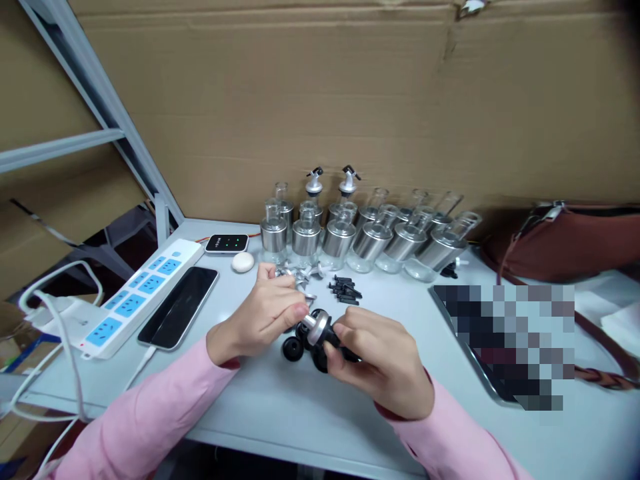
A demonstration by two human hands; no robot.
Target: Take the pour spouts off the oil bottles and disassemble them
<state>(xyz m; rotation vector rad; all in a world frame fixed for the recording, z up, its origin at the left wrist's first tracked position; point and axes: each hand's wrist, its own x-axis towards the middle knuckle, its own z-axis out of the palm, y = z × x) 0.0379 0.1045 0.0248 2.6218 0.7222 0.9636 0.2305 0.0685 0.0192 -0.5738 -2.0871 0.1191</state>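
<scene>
My left hand (267,313) and my right hand (383,357) meet over the white table (280,407), both in pink sleeves. Between their fingertips is a small silver and black pourer cap (317,327); the left fingers pinch its silver end, the right fingers wrap its black end. Black rubber stoppers (293,348) lie just below the hands. A heap of silver spout parts (300,275) and a pile of small black plugs (345,290) sit just beyond.
Several glass bottles with steel collars (370,237) stand in rows at the back, two with pourers fitted. A power strip (135,297), a phone (180,307), a small black device (227,243) and a white oval object (243,262) lie left. A brown bag (565,240) sits right, before a cardboard wall.
</scene>
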